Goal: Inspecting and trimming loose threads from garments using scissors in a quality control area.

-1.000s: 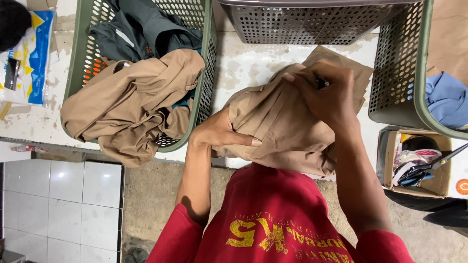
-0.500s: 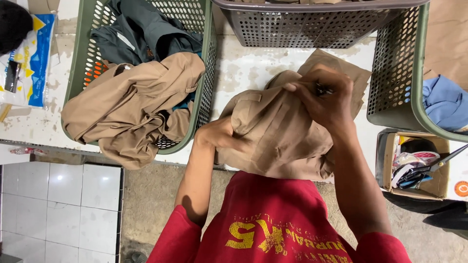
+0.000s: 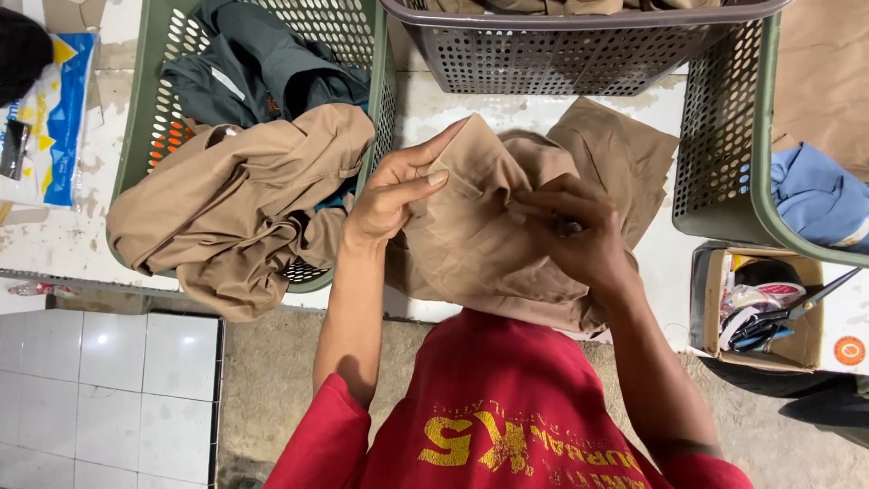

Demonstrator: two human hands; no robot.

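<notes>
Khaki garment (image 3: 489, 244): tan cloth bunched at the centre of the frame, held up over the white bench (image 3: 652, 263), its far flap lying flat on the surface.
Left hand (image 3: 391, 192): centre-left, fingers stretched along the garment's upper edge, thumb under the fold, gripping the cloth.
Right hand (image 3: 579, 237): centre-right, fingers curled and pinching a small dark object against the fabric; what the object is cannot be told.
Green basket (image 3: 145, 109): upper left, holding a dark green garment (image 3: 262, 77), with a second tan garment (image 3: 235, 204) spilling over its front rim.
Grey basket (image 3: 579, 50): top centre.
Cardboard box (image 3: 711, 299): lower right, with scissors (image 3: 787, 312) inside.
Blue cloth (image 3: 819, 195): right edge.
</notes>
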